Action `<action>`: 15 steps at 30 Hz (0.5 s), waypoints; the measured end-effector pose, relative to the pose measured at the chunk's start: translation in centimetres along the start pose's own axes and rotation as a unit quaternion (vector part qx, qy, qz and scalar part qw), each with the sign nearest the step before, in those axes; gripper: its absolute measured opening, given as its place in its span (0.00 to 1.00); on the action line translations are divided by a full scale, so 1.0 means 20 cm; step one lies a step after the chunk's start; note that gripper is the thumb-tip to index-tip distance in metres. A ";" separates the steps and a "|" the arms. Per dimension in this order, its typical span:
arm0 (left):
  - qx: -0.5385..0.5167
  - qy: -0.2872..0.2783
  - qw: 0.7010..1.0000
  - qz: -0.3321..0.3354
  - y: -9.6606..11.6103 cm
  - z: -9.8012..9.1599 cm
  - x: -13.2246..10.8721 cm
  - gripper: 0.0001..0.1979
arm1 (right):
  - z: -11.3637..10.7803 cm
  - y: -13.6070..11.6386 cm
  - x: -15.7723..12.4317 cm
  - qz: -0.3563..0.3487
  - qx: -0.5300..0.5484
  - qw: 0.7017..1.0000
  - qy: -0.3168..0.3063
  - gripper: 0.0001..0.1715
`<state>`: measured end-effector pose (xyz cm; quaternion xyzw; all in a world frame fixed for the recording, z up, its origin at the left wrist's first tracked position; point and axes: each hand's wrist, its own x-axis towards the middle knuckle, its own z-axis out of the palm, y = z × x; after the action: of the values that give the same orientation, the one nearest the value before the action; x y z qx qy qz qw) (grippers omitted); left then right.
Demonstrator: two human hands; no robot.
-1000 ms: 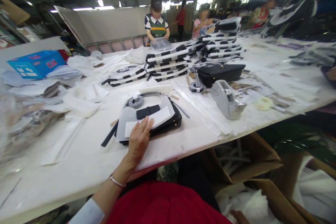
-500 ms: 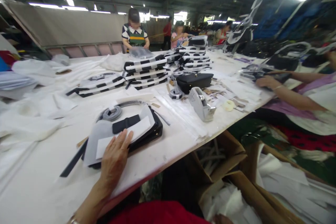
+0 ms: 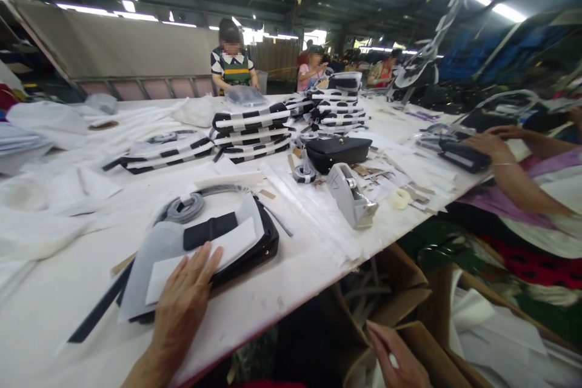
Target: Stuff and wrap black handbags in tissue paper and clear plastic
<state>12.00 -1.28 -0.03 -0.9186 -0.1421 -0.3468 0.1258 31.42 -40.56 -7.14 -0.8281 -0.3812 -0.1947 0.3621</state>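
Note:
A black bag (image 3: 268,236) lies on the white table in front of me, with a translucent sheet, a white sheet (image 3: 168,270) and a dark folded piece (image 3: 210,230) on top. My left hand (image 3: 186,297) rests flat on the white sheet, its fingers stretched out. A coiled grey wrapped strap (image 3: 185,207) lies at the bag's far side. A black strip (image 3: 97,309) sticks out at its left. Below the table edge, my right hand (image 3: 398,357) is over the cardboard boxes, fingers extended; a small white patch shows among them, and I cannot tell whether it is held.
Stacks of black-and-white wrapped bags (image 3: 252,130), another black bag (image 3: 339,151), a tape dispenser (image 3: 352,197) and a tape roll (image 3: 400,198) stand beyond. Cardboard boxes (image 3: 422,345) with white scraps sit below the edge. A co-worker's hands (image 3: 491,145) handle a dark item at right.
My right hand has risen into view from the box of white scraps. My left hand stays on the sheet. The view has shifted slightly, and the bag appears lower and further left.

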 end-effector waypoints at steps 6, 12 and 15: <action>-0.004 -0.018 1.000 0.013 -0.01 0.00 -0.01 0.30 | 0.04 -0.36 0.64 -0.139 0.113 0.984 -0.009 0.13; -0.002 -0.063 0.998 0.019 0.00 -0.02 -0.02 0.30 | 0.24 -0.77 0.95 -0.334 0.131 0.928 -0.103 0.19; -0.004 -0.080 0.997 0.016 0.01 -0.03 -0.02 0.29 | 0.39 -0.91 0.99 -0.411 0.073 0.892 -0.173 0.24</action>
<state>11.36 -1.65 0.03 -0.9460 -0.1354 -0.2704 0.1164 30.35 -16.86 7.74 -0.5895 -0.7571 -0.1511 0.2377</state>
